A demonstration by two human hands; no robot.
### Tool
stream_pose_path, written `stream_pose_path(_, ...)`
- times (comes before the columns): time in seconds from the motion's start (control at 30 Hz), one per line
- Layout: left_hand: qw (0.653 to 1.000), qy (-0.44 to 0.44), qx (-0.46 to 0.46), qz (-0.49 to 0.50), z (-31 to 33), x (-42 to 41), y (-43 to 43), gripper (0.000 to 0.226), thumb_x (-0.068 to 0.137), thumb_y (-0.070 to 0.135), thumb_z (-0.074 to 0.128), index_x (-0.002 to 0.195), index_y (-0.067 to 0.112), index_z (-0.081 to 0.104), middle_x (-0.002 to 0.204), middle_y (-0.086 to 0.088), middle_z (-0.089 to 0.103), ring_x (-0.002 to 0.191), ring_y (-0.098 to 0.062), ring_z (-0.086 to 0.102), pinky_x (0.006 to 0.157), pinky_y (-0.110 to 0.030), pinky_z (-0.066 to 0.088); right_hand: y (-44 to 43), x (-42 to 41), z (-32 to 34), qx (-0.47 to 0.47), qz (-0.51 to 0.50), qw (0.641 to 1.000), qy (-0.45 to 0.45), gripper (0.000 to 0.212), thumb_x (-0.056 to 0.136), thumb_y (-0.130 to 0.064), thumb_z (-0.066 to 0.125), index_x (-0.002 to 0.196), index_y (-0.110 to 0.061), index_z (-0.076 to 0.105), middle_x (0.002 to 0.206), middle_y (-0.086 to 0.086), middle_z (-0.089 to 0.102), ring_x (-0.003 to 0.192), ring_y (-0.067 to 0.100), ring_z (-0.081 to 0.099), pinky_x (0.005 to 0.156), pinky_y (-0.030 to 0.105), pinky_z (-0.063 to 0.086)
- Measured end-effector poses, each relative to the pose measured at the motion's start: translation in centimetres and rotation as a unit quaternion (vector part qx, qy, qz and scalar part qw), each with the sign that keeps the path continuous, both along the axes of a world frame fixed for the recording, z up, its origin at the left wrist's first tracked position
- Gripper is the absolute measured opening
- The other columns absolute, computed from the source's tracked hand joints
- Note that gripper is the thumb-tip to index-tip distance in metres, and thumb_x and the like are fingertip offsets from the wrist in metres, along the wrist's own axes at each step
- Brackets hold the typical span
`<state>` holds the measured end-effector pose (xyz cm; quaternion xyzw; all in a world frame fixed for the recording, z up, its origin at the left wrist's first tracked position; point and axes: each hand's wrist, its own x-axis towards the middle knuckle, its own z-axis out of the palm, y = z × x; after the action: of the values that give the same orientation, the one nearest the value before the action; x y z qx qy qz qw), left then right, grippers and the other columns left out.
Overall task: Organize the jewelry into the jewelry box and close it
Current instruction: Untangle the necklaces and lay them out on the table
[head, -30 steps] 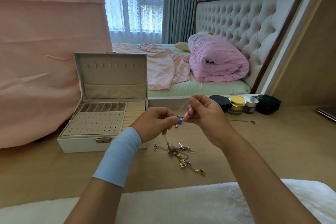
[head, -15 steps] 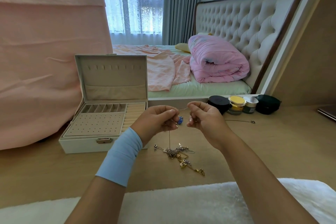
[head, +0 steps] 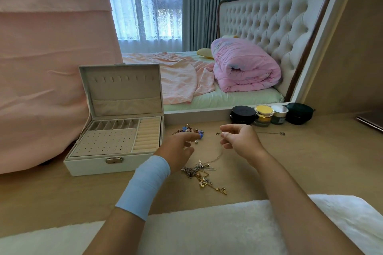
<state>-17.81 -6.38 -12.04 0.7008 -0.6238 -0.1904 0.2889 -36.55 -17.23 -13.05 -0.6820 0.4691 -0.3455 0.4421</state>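
Right grip [head: 240, 141]: I'm pinching the thin chain [head: 221, 152], which is trailing from the tangled pile [head: 202, 174] on the surface [head: 290, 161].
Left grip [head: 176, 149]: hovering slack and empty by the blue charms [head: 187, 129].
Handling: light, limp, snag-prone; I'm favouring the clasp end.

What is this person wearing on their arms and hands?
No gloves, and no rings that I can make out. Above the left hand a wide pale-blue band wraps the wrist and lower forearm. The arm behind the right hand is bare, with no sleeve in view.

jewelry box [head: 93, 166] left | chains [head: 199, 174] right of it | jars [head: 263, 119] behind, perhaps touching
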Motion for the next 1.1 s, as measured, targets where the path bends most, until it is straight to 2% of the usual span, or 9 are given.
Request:
stream_pose_path(0.1, 0.997, -0.057, 0.019, -0.045, -0.9, -0.9, 0.4, 0.031, 0.094, 0.019, 0.060, 0.118, 0.038, 0.067, 0.126, 0.011, 0.059, 0.109, -0.007, 0.056, 0.100, -0.027, 0.044, 0.4, 0.1, -0.4, -0.018, 0.086, 0.995, 0.054, 0.044, 0.098, -0.009, 0.061, 0.141, -0.017, 0.055, 0.121, 0.000, 0.067, 0.101, 0.011, 0.067, 0.085, 0.027, 0.058)
stream_pose_path(0.2, 0.982, -0.155, 0.066, -0.086, -1.6, -1.3, 0.8, 0.028, 0.095, 0.029, 0.058, 0.120, 0.040, 0.066, 0.130, 0.013, 0.055, 0.124, -0.012, 0.044, 0.108, -0.034, 0.038, 1.3, 0.0, -0.1, -0.061, 0.135, 0.977, 0.156, 0.054, 0.097, -0.013, 0.064, 0.147, -0.025, 0.049, 0.127, -0.004, 0.065, 0.108, 0.008, 0.062, 0.097, 0.027, 0.051)
stream_pose_path(0.27, 0.973, -0.197, 0.078, -0.091, -1.8, -0.9, 1.2, 0.033, 0.095, 0.034, 0.057, 0.128, 0.038, 0.061, 0.134, 0.013, 0.052, 0.129, -0.013, 0.039, 0.110, -0.033, 0.033, 2.1, -0.6, 0.7, -0.086, 0.136, 0.967, 0.196, 0.044, 0.096, -0.016, 0.065, 0.138, -0.026, 0.058, 0.120, -0.007, 0.067, 0.102, 0.005, 0.062, 0.093, 0.023, 0.051)
stream_pose_path(0.37, 0.970, -0.227, 0.060, -0.063, -1.7, -0.6, 2.1, 0.039, 0.096, 0.037, 0.055, 0.135, 0.034, 0.056, 0.136, 0.011, 0.050, 0.132, -0.015, 0.034, 0.111, -0.030, 0.029, 3.6, -1.9, 1.8, -0.078, 0.187, 0.941, 0.270, 0.015, 0.093, -0.027, 0.071, 0.106, -0.033, 0.070, 0.104, -0.012, 0.065, 0.094, 0.005, 0.062, 0.085, 0.025, 0.053)
stream_pose_path(0.5, 0.972, -0.227, -0.007, -0.059, -1.5, -1.9, 3.1, 0.033, 0.095, 0.033, 0.057, 0.128, 0.038, 0.059, 0.130, 0.013, 0.051, 0.126, -0.013, 0.039, 0.106, -0.031, 0.037, 6.1, -2.8, 2.2, -0.003, 0.252, 0.905, 0.342, 0.015, 0.081, -0.036, 0.082, 0.095, -0.032, 0.075, 0.097, -0.014, 0.068, 0.091, 0.006, 0.062, 0.077, 0.024, 0.051)
stream_pose_path(0.63, 0.970, -0.213, -0.001, -0.114, -1.3, -3.4, 3.6, 0.024, 0.092, 0.042, 0.060, 0.115, 0.041, 0.067, 0.119, 0.015, 0.056, 0.111, -0.009, 0.045, 0.094, -0.030, 0.046, 7.0, -3.2, 2.1, -0.003, 0.246, 0.905, 0.347, 0.012, 0.082, -0.032, 0.082, 0.093, -0.030, 0.076, 0.095, -0.012, 0.070, 0.089, 0.007, 0.065, 0.075, 0.022, 0.053)
stream_pose_path(0.93, 0.972, -0.210, -0.044, -0.100, -2.2, -2.0, 3.9, 0.027, 0.095, 0.044, 0.056, 0.115, 0.035, 0.069, 0.113, 0.012, 0.063, 0.105, -0.010, 0.050, 0.085, -0.020, 0.043, 7.1, -3.9, 2.0, -0.019, 0.214, 0.906, 0.365, 0.004, 0.089, -0.026, 0.071, 0.091, -0.027, 0.074, 0.093, -0.008, 0.069, 0.086, 0.008, 0.064, 0.068, 0.021, 0.050)
stream_pose_path(1.03, 0.973, -0.207, -0.056, -0.087, -2.3, -1.9, 3.7, 0.026, 0.097, 0.041, 0.052, 0.114, 0.031, 0.068, 0.112, 0.011, 0.063, 0.101, -0.009, 0.052, 0.086, -0.022, 0.045, 6.9, -4.1, 1.9, -0.044, 0.194, 0.933, 0.299, 0.004, 0.089, -0.022, 0.072, 0.088, -0.026, 0.071, 0.093, -0.007, 0.067, 0.084, 0.008, 0.063, 0.066, 0.018, 0.048)
stream_pose_path(1.1, 0.981, -0.172, -0.065, -0.067, -2.4, -2.0, 3.6, 0.022, 0.098, 0.037, 0.051, 0.110, 0.029, 0.068, 0.107, 0.011, 0.062, 0.097, -0.008, 0.051, 0.085, -0.021, 0.044, 6.7, -4.2, 1.6, -0.032, 0.170, 0.960, 0.220, 0.005, 0.088, -0.018, 0.072, 0.086, -0.022, 0.071, 0.090, -0.003, 0.070, 0.081, 0.010, 0.065, 0.067, 0.023, 0.053)
